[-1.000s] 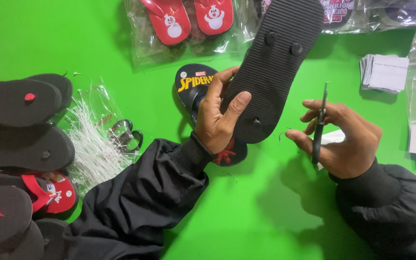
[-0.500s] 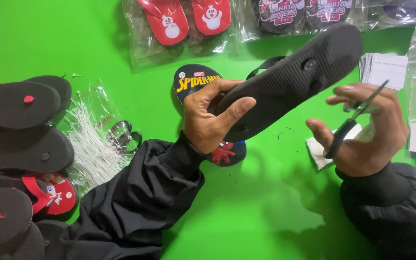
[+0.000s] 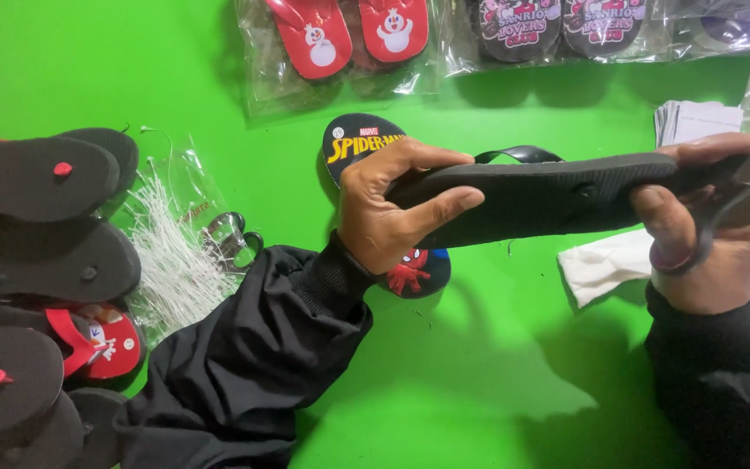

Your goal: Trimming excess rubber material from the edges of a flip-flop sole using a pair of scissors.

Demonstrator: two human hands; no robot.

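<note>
My left hand [image 3: 388, 208] grips the heel end of a black flip-flop [image 3: 549, 195], held sideways above the green table with its sole facing me and its strap [image 3: 518, 155] sticking up behind. My right hand [image 3: 722, 234] holds black scissors [image 3: 722, 204] and presses against the toe end of the same flip-flop. Under the left hand lies a second flip-flop [image 3: 362, 139] with a cartoon print, partly hidden.
Black and red flip-flops [image 3: 41, 260] are stacked at the left edge. A clear bag of white plastic ties [image 3: 171, 247] lies beside them. Bagged pairs of flip-flops [image 3: 349, 35] line the far edge. White paper tags [image 3: 696, 117] and a white cloth [image 3: 605, 265] lie at right.
The black flip-flop has swung from upright to lying sideways. My right hand with the scissors has moved up to its toe end.
</note>
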